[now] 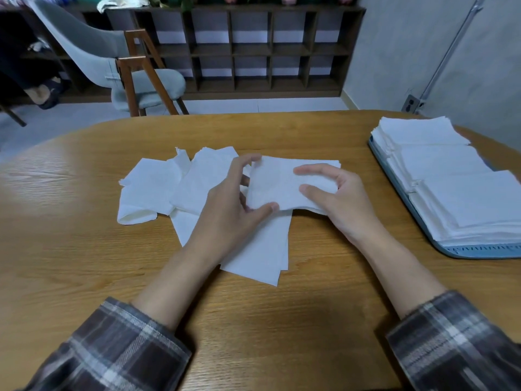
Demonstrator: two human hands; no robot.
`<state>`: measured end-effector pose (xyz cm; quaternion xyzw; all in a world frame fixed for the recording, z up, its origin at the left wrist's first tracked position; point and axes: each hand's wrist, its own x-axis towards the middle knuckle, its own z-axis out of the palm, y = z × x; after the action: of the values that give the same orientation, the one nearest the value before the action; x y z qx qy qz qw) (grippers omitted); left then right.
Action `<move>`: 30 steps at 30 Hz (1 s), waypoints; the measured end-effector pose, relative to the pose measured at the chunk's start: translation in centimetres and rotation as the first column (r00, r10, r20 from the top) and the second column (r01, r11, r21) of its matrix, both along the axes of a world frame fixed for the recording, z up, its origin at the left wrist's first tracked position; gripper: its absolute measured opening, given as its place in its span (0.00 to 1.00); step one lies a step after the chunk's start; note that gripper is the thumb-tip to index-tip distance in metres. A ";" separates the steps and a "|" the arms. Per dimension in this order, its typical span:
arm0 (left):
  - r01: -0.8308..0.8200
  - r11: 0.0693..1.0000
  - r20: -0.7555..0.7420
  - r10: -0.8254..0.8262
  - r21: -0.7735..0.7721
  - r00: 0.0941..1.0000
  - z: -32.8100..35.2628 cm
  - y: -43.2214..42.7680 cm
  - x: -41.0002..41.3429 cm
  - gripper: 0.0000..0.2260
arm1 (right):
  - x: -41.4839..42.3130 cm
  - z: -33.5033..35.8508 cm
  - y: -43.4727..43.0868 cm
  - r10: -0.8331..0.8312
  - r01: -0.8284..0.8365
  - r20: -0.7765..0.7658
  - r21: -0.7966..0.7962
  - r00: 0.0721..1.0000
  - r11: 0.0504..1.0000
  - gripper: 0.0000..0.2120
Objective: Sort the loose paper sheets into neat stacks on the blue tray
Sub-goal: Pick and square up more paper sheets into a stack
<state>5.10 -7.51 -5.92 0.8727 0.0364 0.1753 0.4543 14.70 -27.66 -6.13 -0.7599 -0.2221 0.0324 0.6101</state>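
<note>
Viewing through the head camera, I log a light wooden table (84, 249) with a rounded far edge. Behind it: a pale tiled floor, a dark cubby shelf (253, 52) along the back wall, and a grey upholstered chair (112, 60) with wooden legs at far left. On the right wall a pipe (451, 46) runs down to a socket (413, 104).

Container: the blue tray (479, 251) sits at the table's right edge. It carries the stacks (451, 179) of white sheets. Three tops show, stepped from far to near, and they cover almost the whole tray, so only its left and near rim show.

Loose sheets (158, 187) lie in a rumpled, overlapping pile at mid-table, well apart from the tray. One at the left is folded over on itself, and others run under my forearms towards me.

Grip, left hand (234, 204): thumb on the near edge and fingers curled to the far left corner of the held sheet (282, 184). Grip, right hand (338, 201): fingers laid over the sheet's right end, thumb hidden beneath. Both hold that sheet just above the pile. I cannot tell if it is one layer or several.

The left hand and wrist cover the middle of the pile. Plaid sleeves (112, 348) sit pushed up at both forearms.
</note>
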 end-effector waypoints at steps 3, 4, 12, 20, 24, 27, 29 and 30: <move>0.105 0.976 -0.134 -0.080 0.188 0.988 -0.5 -0.1 -0.1 0.36 | 0.6 -0.2 -0.4 -0.132 0.132 0.011 -0.005 0.991 0.991 0.13; 0.143 0.962 -0.160 -0.107 0.234 0.981 -0.8 -0.1 -0.2 0.34 | 0.8 -0.3 -0.4 -0.152 0.152 0.013 -0.012 0.988 0.988 0.13; 0.357 0.879 -0.236 -0.291 0.318 0.927 -1.0 -0.6 -0.8 0.27 | 0.9 -0.6 -0.3 -0.171 0.172 0.031 -0.029 0.985 0.985 0.14; 0.443 0.845 -0.241 -0.383 0.298 0.892 -0.8 -0.7 -0.8 0.18 | 1.0 -0.6 -0.4 -0.186 0.187 0.028 -0.046 0.982 0.981 0.14; 0.402 0.855 -0.174 -0.364 0.328 0.915 -1.0 -0.7 -0.5 0.06 | 0.9 -0.6 -0.4 -0.183 0.184 0.026 -0.054 0.983 0.981 0.14; 0.396 0.853 -0.146 -0.368 0.340 0.918 -1.0 -0.6 -0.5 0.03 | 1.0 -0.6 -0.4 -0.183 0.184 0.027 -0.062 0.983 0.981 0.14; 0.380 0.869 -0.112 -0.364 0.318 0.925 -0.8 -0.6 -0.6 0.03 | 1.0 -0.6 -0.4 -0.180 0.181 0.025 -0.067 0.983 0.981 0.14; 0.362 0.887 -0.090 -0.351 0.287 0.932 -0.6 -0.7 -0.6 0.03 | 1.0 -0.5 -0.4 -0.176 0.177 0.024 -0.066 0.984 0.982 0.14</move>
<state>4.49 -8.17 -6.51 0.9260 -0.1433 0.0770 0.3408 15.67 -28.11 -6.65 -0.7973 -0.1582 -0.0213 0.5821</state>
